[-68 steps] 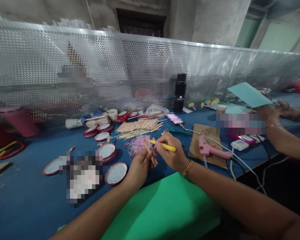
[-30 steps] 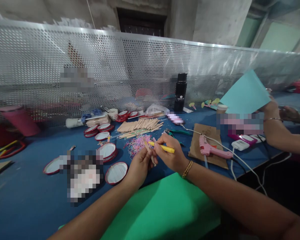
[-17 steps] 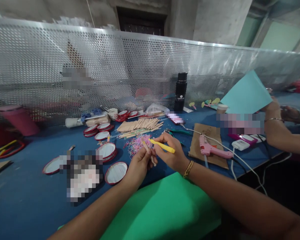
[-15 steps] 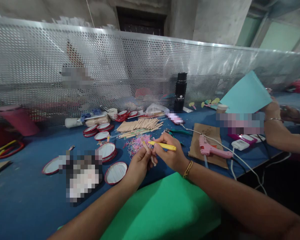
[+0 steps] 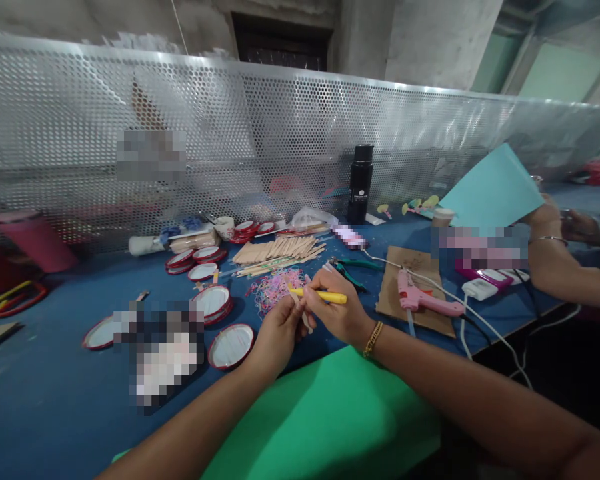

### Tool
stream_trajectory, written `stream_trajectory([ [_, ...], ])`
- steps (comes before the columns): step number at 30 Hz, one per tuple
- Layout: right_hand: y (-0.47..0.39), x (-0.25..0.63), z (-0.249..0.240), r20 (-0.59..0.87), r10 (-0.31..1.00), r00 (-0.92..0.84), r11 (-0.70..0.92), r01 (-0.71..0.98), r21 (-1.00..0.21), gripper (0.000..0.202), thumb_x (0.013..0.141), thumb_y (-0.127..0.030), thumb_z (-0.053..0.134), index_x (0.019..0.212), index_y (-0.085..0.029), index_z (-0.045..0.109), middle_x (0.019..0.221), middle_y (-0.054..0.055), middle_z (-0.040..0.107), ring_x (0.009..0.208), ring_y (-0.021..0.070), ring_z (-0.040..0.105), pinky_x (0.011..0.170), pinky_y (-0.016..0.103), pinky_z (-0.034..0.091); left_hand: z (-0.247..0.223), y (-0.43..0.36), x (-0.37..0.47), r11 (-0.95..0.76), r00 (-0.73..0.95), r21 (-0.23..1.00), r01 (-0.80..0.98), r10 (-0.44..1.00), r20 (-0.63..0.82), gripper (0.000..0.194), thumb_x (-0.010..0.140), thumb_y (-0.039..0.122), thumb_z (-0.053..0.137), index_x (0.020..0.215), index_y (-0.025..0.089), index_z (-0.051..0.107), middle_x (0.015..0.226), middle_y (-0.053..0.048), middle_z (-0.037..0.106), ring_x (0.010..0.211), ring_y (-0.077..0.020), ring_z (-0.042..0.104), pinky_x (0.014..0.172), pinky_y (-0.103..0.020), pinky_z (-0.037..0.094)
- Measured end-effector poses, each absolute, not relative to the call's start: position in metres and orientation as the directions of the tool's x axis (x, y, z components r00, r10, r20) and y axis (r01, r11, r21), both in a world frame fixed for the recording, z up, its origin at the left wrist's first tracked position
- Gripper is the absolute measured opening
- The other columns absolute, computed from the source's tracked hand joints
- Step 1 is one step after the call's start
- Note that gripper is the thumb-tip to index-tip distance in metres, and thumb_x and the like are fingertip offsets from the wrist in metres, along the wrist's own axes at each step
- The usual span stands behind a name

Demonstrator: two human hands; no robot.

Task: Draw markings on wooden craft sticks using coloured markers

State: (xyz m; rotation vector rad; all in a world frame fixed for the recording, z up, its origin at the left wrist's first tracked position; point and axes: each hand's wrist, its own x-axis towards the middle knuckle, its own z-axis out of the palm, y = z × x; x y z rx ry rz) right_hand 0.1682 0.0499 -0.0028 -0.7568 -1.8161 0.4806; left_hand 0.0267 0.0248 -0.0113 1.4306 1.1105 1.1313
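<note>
My left hand (image 5: 280, 330) pinches a flat wooden stick (image 5: 307, 323), held at a slant over the blue table. My right hand (image 5: 337, 303) is closed around a yellow marker (image 5: 331, 297), whose tip meets the upper part of the stick. Just behind my hands lies a tangle of pink, purple and blue bands (image 5: 275, 287). A pile of wooden sticks (image 5: 280, 249) is farther back. Left of my left hand are round red-rimmed lids (image 5: 231, 347), some stacked (image 5: 213, 303). Green cloth (image 5: 325, 420) lies beneath my forearms.
A pink glue gun (image 5: 430, 301) rests on cardboard (image 5: 387, 293) at the right, with white cables beside it. Green-handled pliers (image 5: 350, 275) and a black bottle (image 5: 361, 185) stand farther back. Another person's hand (image 5: 543, 213) holds blue paper (image 5: 490, 190).
My right hand has shifted slightly left with the yellow marker, and the marker's tip now lies across the upper part of the stick. My left hand has barely moved.
</note>
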Motion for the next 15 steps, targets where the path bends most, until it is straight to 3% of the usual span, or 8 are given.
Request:
stream_trajectory([
  [7,0.0571,0.1723,-0.0039,0.675,0.720,-0.160,0.680,0.358,-0.640,0.020,0.089,-0.024,0.051,0.069,-0.022,0.052,0.061,-0.004,0.059,0.056,0.0116,0.055,0.056,0.023,0.042,-0.0132,0.0253,0.0272,-0.120,0.133,0.989,0.082,0.985,0.108,0.036,0.084,0.053,0.053,0.071,0.020,0.057,0.058,0.003,0.057,0.049,-0.0104,0.045,0.047,-0.022,0.034],
  [15,0.0505,0.1683,-0.0040,0.697,0.680,-0.227,0.730,0.291,-0.618,0.019,0.091,-0.026,0.051,0.072,-0.023,0.053,0.054,-0.006,0.059,0.057,0.0122,0.057,0.064,0.025,0.045,-0.0114,0.0255,0.0273,-0.139,0.135,0.985,0.099,0.983,0.125,0.040,0.086,0.051,0.052,0.062,0.020,0.057,0.053,0.003,0.053,0.047,-0.0100,0.042,0.046,-0.022,0.032],
])
